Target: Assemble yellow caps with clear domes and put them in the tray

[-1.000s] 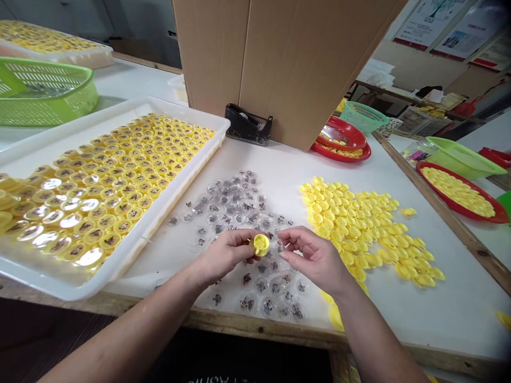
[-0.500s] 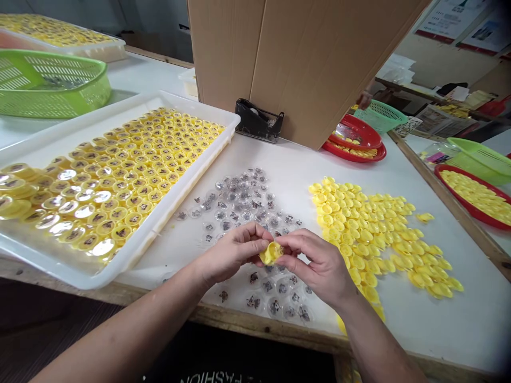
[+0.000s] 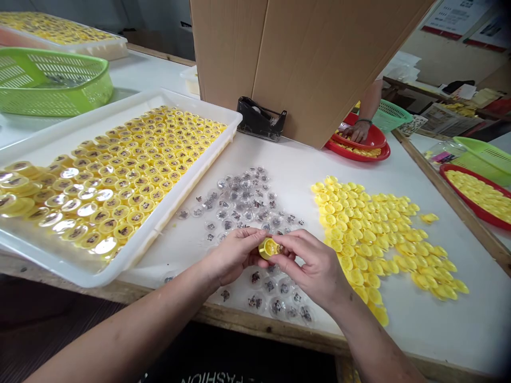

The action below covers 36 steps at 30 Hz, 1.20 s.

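Observation:
Over the table, my left hand (image 3: 235,255) is closed on a small yellow round plastic cup (image 3: 266,248), its hollow side turned toward me. My right hand (image 3: 309,260) pinches a small clear printed disc (image 3: 280,248) against the cup's right side; the fingers partly hide it. Around and under both hands lie many loose clear round discs (image 3: 247,197) with dark animal-like prints. Right of my right hand spreads a heap of yellow round pieces (image 3: 363,234).
A white tray (image 3: 202,109) at left holds rows of yellow pieces with printed tops. Behind stand a tape dispenser (image 3: 261,119), a tall cardboard sheet (image 3: 295,64) and a green basket (image 3: 91,85). A co-worker's hand (image 3: 359,129) reaches into red trays (image 3: 379,137). A wooden strip (image 3: 447,191) edges the right.
The yellow cup has turned between my fingers, so its hollow shows more. A co-worker's hand has come into the red tray at back right. The view has shifted slightly.

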{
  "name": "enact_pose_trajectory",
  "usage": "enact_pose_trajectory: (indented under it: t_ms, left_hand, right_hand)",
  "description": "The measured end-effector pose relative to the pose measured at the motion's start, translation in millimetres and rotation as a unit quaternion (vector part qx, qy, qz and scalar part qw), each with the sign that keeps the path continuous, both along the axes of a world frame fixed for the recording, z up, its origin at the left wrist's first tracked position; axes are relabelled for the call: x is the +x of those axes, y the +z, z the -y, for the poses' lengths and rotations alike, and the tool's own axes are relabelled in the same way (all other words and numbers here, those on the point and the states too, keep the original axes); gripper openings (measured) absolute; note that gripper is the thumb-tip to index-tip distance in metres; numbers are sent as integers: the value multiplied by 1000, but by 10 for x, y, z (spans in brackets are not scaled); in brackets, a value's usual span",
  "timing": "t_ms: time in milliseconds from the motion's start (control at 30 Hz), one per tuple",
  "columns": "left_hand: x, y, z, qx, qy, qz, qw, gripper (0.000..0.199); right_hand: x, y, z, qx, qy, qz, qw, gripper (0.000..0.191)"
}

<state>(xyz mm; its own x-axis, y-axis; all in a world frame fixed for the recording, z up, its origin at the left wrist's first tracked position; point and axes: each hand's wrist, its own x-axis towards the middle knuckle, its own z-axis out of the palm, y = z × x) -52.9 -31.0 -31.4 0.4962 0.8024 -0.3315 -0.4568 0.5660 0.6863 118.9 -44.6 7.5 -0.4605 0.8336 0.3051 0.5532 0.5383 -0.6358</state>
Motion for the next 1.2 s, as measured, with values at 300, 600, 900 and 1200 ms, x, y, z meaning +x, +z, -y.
enact_pose_trajectory:
  t_ms: [300,600,900,1200]
  left_hand:
    - [-39,24,3,-2,-18,11,1000,28]
    - [13,20,29,65,-17,-79,995,34]
    - [-24,39,38,81,-37,-28,996,37]
    - [-66,66,47,225,-56,-223,947,32]
  right_hand:
    - [15,-25,38,18,-24,-28,999,28]
    - [-41,-37,16,23,-27,31,999,24]
    - [-37,-39,29,82,-56,58,993,18]
    - [-117,-151,84,151,-72,67,984,13]
